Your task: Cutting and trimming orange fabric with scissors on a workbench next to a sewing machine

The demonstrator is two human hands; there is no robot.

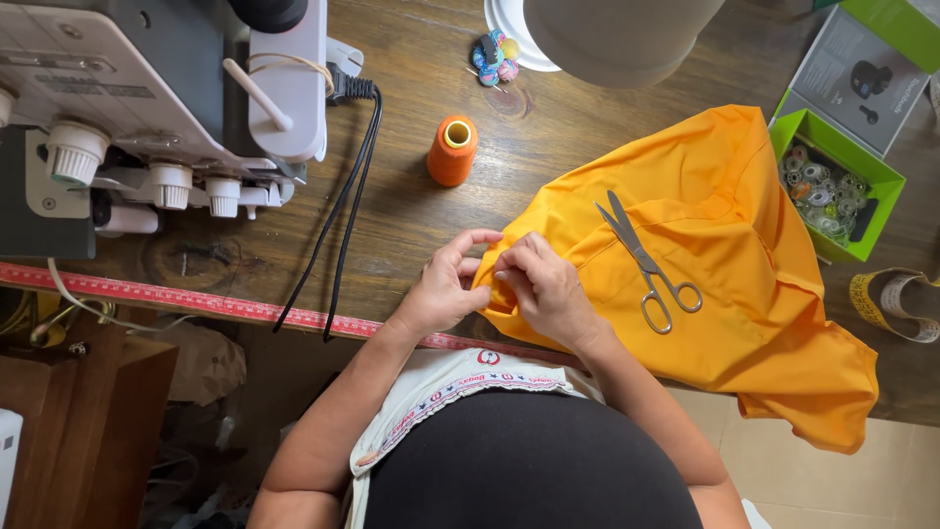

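— What are we seeing at the near edge of the wooden table (pixel 548 147)?

— We are seeing both hands meeting on the left corner of the orange fabric (pixel 725 284). The left hand (pixel 446 289) is curling in from the left, its thumb and fingertips closing on the cloth's edge. The right hand (pixel 543 284) is lying just beside it, touching it, with its fingers pressed together and pinching the same fold.

— And where is the fabric lying?

— We are finding it spread over the right part of the table, its lower right end hanging over the table's edge. A pair of metal scissors (pixel 646 264) is resting on top of it, blades pointing up and left, well apart from the hands.

— What else are we noticing around them?

— An orange thread spool (pixel 452 150) is standing upright on the bare wood above the hands. A white overlock sewing machine (pixel 166 98) is sitting at the far left, and two black cords (pixel 343 216) are running from it down over the table's edge. A red measuring tape (pixel 176 297) is lying along that edge. To the right of the fabric, a green box of bobbins (pixel 832 191) is standing open, and a colourful pincushion (pixel 494 59) is sitting near the top.
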